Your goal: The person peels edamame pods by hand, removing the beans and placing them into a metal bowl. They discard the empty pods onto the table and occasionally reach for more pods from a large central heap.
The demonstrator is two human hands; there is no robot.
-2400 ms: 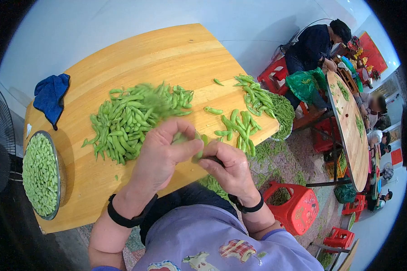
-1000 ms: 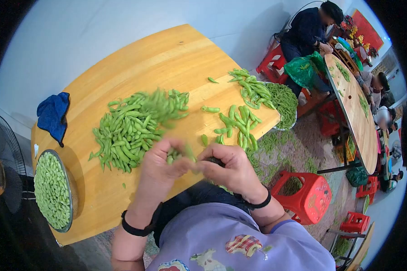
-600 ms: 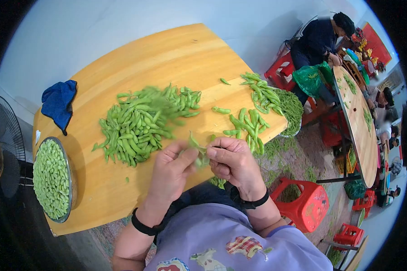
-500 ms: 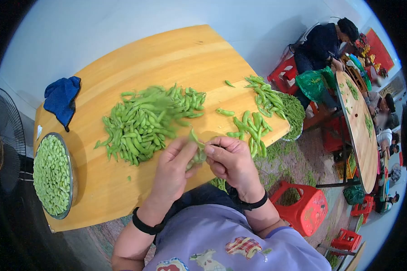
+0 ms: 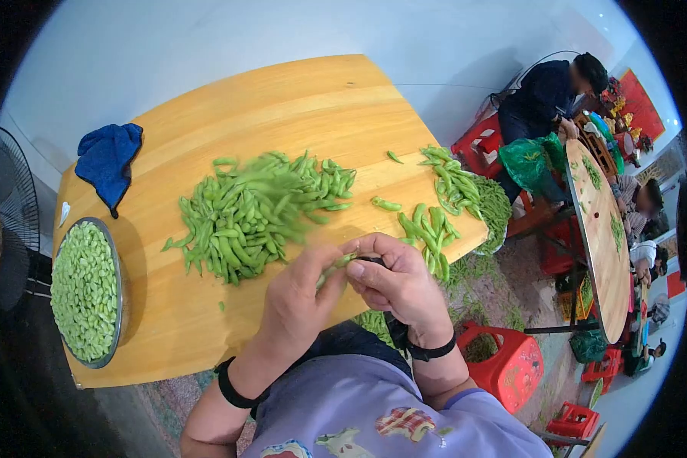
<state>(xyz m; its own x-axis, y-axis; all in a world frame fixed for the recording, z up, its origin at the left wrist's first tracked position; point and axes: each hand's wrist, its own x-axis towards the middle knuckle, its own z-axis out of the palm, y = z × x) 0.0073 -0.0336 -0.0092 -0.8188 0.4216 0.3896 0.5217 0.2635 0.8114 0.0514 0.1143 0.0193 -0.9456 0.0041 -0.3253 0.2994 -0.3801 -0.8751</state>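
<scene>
Close to the table's front edge, my left hand (image 5: 301,301) is closed round a green edamame pod (image 5: 336,267), mostly hidden by the fingers. My right hand (image 5: 404,286) meets it there, thumb and forefinger pinched at the pod's end. A small dark thing shows by the right forefinger; I cannot make out what it is. Just beyond my hands lies a large heap of edamame pods (image 5: 237,221). To the right is a smaller group of pods (image 5: 431,233). A metal bowl (image 5: 117,305) full of shelled beans (image 5: 88,290) stands at the left.
A blue cloth (image 5: 108,164) lies on the wooden table (image 5: 298,91) at its far left. A fan (image 5: 11,198) stands beyond the left edge. At right are a red stool (image 5: 507,370), a round table (image 5: 595,259) and a seated person (image 5: 542,99). Green scraps litter the floor.
The pod, upright between my fingers before, now lies lower and more covered by them. My hands have turned closer together. The view has shifted slightly.
</scene>
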